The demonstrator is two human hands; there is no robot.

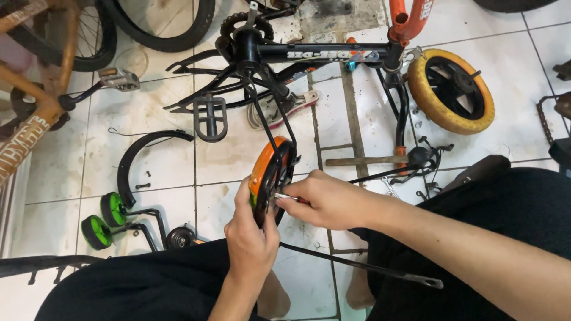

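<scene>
Head view is showing the orange wheel (266, 172) standing on edge at the rear of the upturned black bicycle frame (309, 54), its long axis running near-to-far. Left hand (250, 235) is gripping its near rim, fingers closed. Right hand (324, 199) is pinching a small metal tool (285, 197) at the hub, above the tiled floor (238, 154).

Single head-worn camera, looking steeply down from the seated person's own eye level, close over both forearms and lap, tiled floor (250, 160) filling the frame beyond
</scene>
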